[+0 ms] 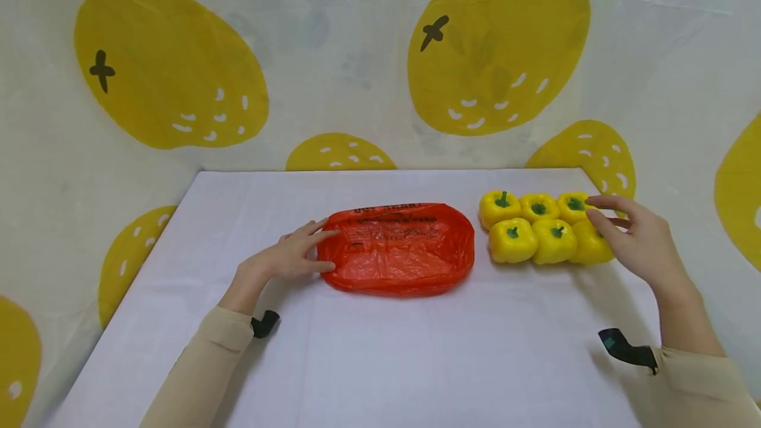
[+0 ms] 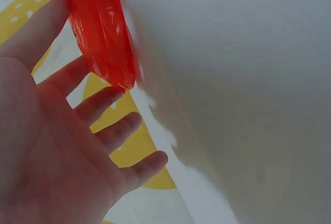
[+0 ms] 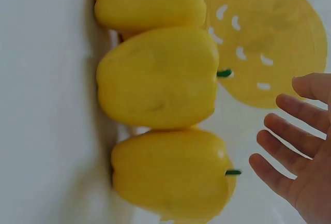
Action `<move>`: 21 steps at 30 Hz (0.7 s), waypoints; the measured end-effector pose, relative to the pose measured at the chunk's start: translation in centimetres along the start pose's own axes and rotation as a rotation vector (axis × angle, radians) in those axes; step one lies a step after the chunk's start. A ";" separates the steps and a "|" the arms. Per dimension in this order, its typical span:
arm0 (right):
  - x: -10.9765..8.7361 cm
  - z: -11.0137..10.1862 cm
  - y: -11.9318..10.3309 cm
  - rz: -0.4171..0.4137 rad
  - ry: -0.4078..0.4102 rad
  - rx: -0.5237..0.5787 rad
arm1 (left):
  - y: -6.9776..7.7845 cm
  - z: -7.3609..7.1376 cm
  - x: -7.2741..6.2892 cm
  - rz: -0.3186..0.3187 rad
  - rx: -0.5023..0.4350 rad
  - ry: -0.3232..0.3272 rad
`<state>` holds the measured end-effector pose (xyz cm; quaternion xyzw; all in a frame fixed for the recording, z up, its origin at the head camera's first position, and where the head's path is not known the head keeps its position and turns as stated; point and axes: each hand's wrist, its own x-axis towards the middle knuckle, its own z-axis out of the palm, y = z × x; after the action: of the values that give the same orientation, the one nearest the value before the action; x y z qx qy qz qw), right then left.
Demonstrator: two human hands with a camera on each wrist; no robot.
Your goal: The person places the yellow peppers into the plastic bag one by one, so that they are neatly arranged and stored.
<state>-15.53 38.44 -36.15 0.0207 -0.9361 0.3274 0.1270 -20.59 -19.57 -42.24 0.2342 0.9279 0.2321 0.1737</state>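
A red plastic bag [image 1: 398, 256] with black print lies spread on the table, its edges raised like a shallow basin. At its left end my left hand [image 1: 294, 253] has its fingers spread, with fingertips right at the bag's rim; the left wrist view shows the palm [image 2: 62, 151] and the bag's edge [image 2: 106, 38]. To the right stand yellow bell peppers [image 1: 513, 240] with green stems, in two rows of 3. My right hand [image 1: 642, 243] hovers over the rightmost ones, partly hiding the front one. In the right wrist view its relaxed fingers are apart from the nearest pepper [image 3: 173, 175].
A white cloth covers the table [image 1: 416, 362]. Behind it hangs a pale curtain [image 1: 339, 51] printed with large yellow fruit. Dark wrist cameras [image 1: 624, 347] stick out from both beige sleeves [image 1: 202, 362].
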 end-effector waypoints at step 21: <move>-0.6 -2.1 6.2 0.089 -0.390 0.122 | 0.0 -0.2 0.3 -0.036 -0.010 -0.060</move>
<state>-15.18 44.57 -38.43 0.0500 -0.9214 0.3785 -0.0729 -20.91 -19.50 -42.13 0.2233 0.9252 0.2264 0.2068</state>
